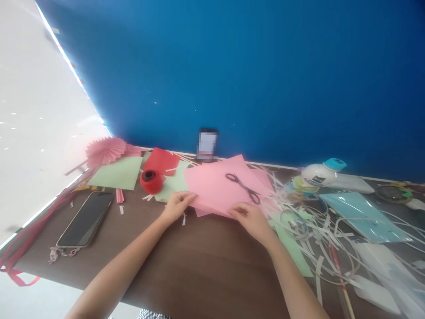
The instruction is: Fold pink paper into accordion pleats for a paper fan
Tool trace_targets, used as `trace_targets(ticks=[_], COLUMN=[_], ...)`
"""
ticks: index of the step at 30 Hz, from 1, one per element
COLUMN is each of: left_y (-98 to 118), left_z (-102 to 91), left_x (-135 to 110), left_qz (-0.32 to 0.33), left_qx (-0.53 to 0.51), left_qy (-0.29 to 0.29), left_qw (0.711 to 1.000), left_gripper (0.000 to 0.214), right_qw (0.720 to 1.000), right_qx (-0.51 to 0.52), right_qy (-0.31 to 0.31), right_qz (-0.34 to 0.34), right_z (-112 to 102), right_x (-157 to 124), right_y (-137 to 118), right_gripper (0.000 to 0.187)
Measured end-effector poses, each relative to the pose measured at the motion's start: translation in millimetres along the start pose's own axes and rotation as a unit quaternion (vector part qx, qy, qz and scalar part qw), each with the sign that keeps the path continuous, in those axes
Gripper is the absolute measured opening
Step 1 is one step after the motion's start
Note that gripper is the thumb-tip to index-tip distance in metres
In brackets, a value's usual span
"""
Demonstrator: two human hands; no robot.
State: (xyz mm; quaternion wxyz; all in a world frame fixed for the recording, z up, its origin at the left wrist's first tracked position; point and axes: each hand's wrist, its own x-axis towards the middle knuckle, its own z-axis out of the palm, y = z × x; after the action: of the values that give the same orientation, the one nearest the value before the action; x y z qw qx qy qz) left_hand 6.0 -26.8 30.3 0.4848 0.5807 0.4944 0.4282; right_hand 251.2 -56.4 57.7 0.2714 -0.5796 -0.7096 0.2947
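Note:
Pink paper sheets (pixel 212 186) lie overlapped and slightly askew on the brown table, their near edge toward me. My left hand (pixel 177 206) pinches the left edge of the pink paper between thumb and fingers. At the near right edge, my right hand (pixel 250 219) also has its fingers closed on the paper. Dark-handled scissors (pixel 242 185) rest on top of the sheets, just beyond my right hand. To the left of the paper stands a roll of red ribbon (pixel 152 185), with a red paper piece (pixel 162 161) behind it.
A phone (pixel 86 219) lies at left, near a pink folded paper fan (pixel 106 151) and green paper (pixel 116 173). Another device (pixel 207 145) leans against the blue wall. Tangled white strips (pixel 318 237), a white bottle (pixel 315 175) and a light-blue pack (pixel 365 215) crowd the right.

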Motion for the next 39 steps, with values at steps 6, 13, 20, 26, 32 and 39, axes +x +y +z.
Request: trace_targets(ticks=[6, 13, 20, 26, 32, 39], left_y=[3.1, 5.1, 6.3, 2.4, -0.3, -5.2], left_z=[2.3, 1.7, 6.8, 12.7, 15.6, 13.7], left_x=[1.0, -1.5, -8.3, -8.9, -7.3, -3.0], left_qz=[-0.014, 0.039, 0.122, 0.049, -0.058, -0.071], left_qx=[-0.071, -0.047, -0.013, -0.143, -0.228, -0.269], left_qy=[-0.008, -0.054, -0.054, -0.057, -0.064, -0.095], left_qw=[0.997, 0.997, 0.991, 0.987, 0.970, 0.956], left_gripper=[0.032, 0.027, 0.028, 0.051, 0.047, 0.035], right_qw=[0.988, 0.944, 0.960, 0.977, 0.974, 0.965], right_qx=[-0.110, -0.198, -0.125, -0.023, -0.036, -0.079], right_qy=[0.076, 0.172, 0.155, 0.147, 0.136, 0.142], right_qz=[-0.074, -0.202, -0.198, -0.154, -0.177, -0.207], right_z=[9.6, 28.4, 41.9, 42.7, 41.4, 40.3], right_x=[2.9, 5.6, 4.5, 3.2, 1.1, 0.2], right_y=[9.5, 6.9, 3.7, -0.5, -4.0, -3.5], right_gripper=[0.018, 0.018, 0.024, 0.020, 0.020, 0.015])
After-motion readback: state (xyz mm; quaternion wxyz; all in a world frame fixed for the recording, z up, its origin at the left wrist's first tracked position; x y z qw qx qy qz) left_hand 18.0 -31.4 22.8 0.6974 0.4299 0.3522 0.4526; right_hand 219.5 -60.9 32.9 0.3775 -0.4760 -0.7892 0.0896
